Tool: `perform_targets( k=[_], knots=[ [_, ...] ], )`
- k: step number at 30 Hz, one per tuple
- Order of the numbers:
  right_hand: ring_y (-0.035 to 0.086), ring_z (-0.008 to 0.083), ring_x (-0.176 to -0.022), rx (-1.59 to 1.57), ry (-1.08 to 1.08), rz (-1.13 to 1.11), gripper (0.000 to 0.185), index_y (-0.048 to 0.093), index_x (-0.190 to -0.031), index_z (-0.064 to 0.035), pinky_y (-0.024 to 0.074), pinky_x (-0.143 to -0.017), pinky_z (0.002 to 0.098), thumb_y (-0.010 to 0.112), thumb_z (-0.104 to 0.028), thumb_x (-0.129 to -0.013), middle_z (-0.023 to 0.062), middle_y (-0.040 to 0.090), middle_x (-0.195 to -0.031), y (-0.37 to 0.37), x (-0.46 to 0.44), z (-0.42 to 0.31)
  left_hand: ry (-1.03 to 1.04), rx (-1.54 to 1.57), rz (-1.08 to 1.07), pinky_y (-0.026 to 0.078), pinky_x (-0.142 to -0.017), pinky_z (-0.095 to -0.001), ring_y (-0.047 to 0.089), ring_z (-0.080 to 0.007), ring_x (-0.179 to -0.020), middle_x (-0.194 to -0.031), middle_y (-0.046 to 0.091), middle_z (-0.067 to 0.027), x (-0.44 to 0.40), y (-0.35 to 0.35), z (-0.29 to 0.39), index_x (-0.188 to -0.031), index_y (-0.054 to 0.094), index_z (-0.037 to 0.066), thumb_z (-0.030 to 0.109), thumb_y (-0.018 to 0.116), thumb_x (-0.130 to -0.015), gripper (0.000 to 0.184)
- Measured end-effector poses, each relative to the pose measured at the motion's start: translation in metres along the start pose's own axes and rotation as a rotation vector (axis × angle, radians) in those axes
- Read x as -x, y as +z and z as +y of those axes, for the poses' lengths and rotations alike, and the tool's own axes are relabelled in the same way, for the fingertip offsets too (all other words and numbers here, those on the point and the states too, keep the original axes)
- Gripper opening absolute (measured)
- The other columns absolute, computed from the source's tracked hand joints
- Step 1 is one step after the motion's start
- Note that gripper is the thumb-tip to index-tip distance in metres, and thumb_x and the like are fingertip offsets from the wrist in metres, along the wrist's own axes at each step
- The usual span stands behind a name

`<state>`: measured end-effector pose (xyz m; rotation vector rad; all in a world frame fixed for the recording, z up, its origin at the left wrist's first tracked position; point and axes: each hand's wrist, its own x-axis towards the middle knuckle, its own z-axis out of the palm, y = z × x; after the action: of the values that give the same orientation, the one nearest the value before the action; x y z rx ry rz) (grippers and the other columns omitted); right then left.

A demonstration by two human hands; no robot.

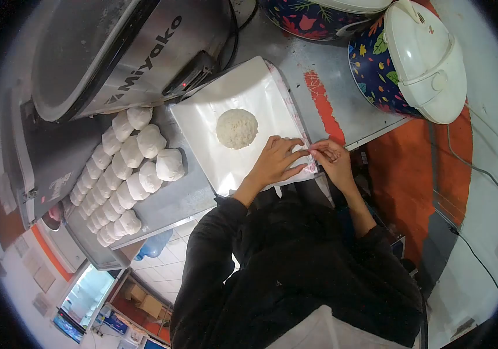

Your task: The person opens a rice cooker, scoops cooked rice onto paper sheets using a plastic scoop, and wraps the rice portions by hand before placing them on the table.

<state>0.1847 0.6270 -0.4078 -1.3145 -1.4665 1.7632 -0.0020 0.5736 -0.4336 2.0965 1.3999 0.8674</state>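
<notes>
Head view, the only one here: a smooth, slightly shiny white sheet of paper (199,119) is lying on the grey metal tabletop (173,206), with some reddish print along its right side. The rice (237,128) sits on it a bit past the middle, a neat rounded dome, grainy and off-white.

Both hands are at the sheet's right edge, near side. The left hand (277,161) has its fingers loosely spread and curved over the paper; the right hand (333,163) has its fingertips pinched together right next to the left ones. Can't tell if either really has the paper's edge between the fingers, it's too small and the fingers cover it.

Left side has rows of lumpy white bundles (131,152), creased wrapping, and the farther-left ones blur together. Behind them is a big brushed-metal cooker (138,64) marked Miyako, cut off at the top. Far right: a round pot (371,67) with a floral print and a glossy white lid, plus a similar pot (304,20) cropped by the frame. Rough-edged red patch (320,104) on the metal between.
</notes>
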Motion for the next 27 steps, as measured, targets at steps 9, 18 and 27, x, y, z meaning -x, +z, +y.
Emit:
perform_targets(
  k=[9, 18, 27],
  knots=[
    [0.06, 0.0122, -0.085, 0.015, -0.031, -0.117, 0.014, 0.06, -0.094, 0.002, 0.0485, -0.08, 0.0264, 0.062, 0.002, -0.08, 0.0081, 0.063, -0.093, -0.01, 0.003, 0.008, -0.011, -0.013, 0.037, 0.039, -0.083, -0.0378, 0.053, -0.0196, -0.09, -0.107, 0.054, -0.0037, 0.006, 0.001, 0.0, -0.105, 0.06, 0.013, 0.025, 0.07, -0.074, 0.035],
    [0.06, 0.0107, -0.07, 0.075, 0.09, -0.008, 0.017, 0.062, -0.091, 0.0031, 0.0482, -0.064, 0.0225, 0.057, -0.012, -0.088, 0.0053, 0.062, -0.073, 0.01, -0.005, -0.039, -0.269, 0.252, 0.288, 0.038, -0.081, -0.0367, 0.054, -0.0215, -0.084, -0.087, 0.056, -0.0051, 0.024, -0.009, 0.028, -0.091, 0.056, 0.007, 0.004, 0.066, -0.073, 0.021],
    [0.062, 0.027, -0.078, 0.729, -0.604, 0.129, 0.031, 0.063, -0.089, 0.0041, 0.0466, -0.071, 0.0315, 0.066, -0.025, -0.081, 0.0226, 0.063, -0.086, 0.114, -0.173, -0.055, -0.057, 0.152, 0.052, 0.041, -0.083, -0.0389, 0.054, -0.0258, -0.085, -0.093, 0.056, -0.0083, 0.011, -0.007, 0.02, -0.094, 0.054, 0.006, 0.005, 0.062, -0.076, 0.019]
  ],
)
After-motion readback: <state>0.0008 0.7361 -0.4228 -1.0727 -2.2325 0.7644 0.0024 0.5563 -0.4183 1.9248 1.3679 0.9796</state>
